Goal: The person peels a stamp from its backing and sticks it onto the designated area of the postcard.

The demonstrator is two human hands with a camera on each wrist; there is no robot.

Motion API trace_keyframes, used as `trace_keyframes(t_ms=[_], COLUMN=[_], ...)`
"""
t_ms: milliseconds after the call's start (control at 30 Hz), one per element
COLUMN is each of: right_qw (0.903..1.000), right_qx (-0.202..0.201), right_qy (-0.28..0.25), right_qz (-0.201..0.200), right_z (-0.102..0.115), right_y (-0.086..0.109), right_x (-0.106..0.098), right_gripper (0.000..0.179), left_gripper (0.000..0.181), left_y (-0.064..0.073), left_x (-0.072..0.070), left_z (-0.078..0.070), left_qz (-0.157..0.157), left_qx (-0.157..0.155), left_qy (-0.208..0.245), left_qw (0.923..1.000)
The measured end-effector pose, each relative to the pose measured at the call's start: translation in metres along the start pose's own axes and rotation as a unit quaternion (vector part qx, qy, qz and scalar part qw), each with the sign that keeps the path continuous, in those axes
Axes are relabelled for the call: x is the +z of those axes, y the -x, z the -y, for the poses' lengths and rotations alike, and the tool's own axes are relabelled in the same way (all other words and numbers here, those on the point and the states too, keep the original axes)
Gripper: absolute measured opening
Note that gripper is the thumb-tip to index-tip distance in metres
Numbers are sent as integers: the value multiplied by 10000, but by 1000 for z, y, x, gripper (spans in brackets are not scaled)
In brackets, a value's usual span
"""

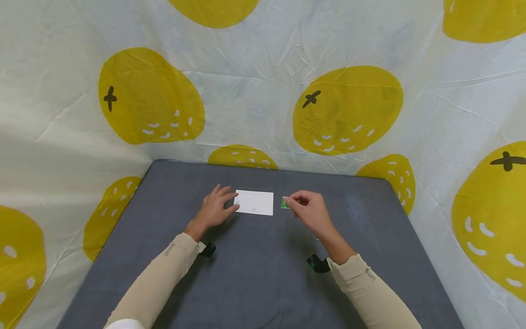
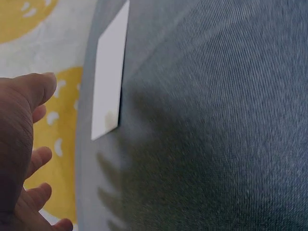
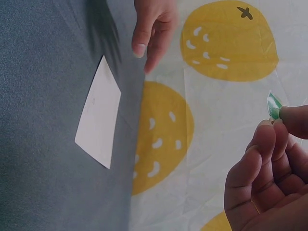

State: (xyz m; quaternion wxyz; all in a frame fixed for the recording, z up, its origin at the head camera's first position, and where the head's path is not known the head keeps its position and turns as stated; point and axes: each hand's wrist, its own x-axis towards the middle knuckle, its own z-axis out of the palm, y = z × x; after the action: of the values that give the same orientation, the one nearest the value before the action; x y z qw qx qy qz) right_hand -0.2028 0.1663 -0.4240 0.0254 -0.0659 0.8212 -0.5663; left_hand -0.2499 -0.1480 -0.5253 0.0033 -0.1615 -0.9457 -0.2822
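A flat white paper rectangle [image 1: 254, 203], like a card or envelope, lies on the dark grey table. It bears a small faint mark near its front edge. My left hand [image 1: 214, 208] hovers at its left end, fingers spread and relaxed, holding nothing; in the left wrist view the thumb and fingers stand apart above the table. To the right of the paper, my right hand [image 1: 309, 208] pinches a small green stamp [image 1: 284, 202] with a white border between thumb and fingertips. The right wrist view shows the stamp [image 3: 274, 105] raised off the table, partly covered by the thumb.
The grey tabletop [image 1: 255, 274] reaches back to a white curtain [image 1: 246, 91] printed with yellow fruit, which also hangs along both sides. Dark wrist-camera mounts [image 1: 318, 263] sit under both forearms. Shadows of the hands fall on the table.
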Motion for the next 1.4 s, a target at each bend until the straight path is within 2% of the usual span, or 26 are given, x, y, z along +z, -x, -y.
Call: trace_keyframes(t_ms=[300, 633, 867, 1167, 1400], right_qw=[9998, 9995, 9985, 9978, 9964], right_qx=[178, 265, 396, 389, 609], right_qy=[43, 123, 357, 400, 437], right_qz=[39, 73, 107, 367, 404], right_z=[-4, -9, -16, -17, -18], right_y=[-4, -13, -21, -31, -42], right_x=[3, 9, 13, 15, 17], right_gripper=[21, 18, 20, 20, 16], left_gripper=[61, 67, 70, 68, 67], left_y=[-5, -13, -16, -19, -26], left_x=[6, 13, 17, 15, 18], left_z=[15, 31, 34, 33, 34], left_qz=[481, 934, 1237, 1558, 1884], left_qx=[-569, -997, -1118, -1223, -1342], left_qy=[-578, -694, -613, -835, -468], left_qw=[9955, 9882, 9841, 9766, 9718])
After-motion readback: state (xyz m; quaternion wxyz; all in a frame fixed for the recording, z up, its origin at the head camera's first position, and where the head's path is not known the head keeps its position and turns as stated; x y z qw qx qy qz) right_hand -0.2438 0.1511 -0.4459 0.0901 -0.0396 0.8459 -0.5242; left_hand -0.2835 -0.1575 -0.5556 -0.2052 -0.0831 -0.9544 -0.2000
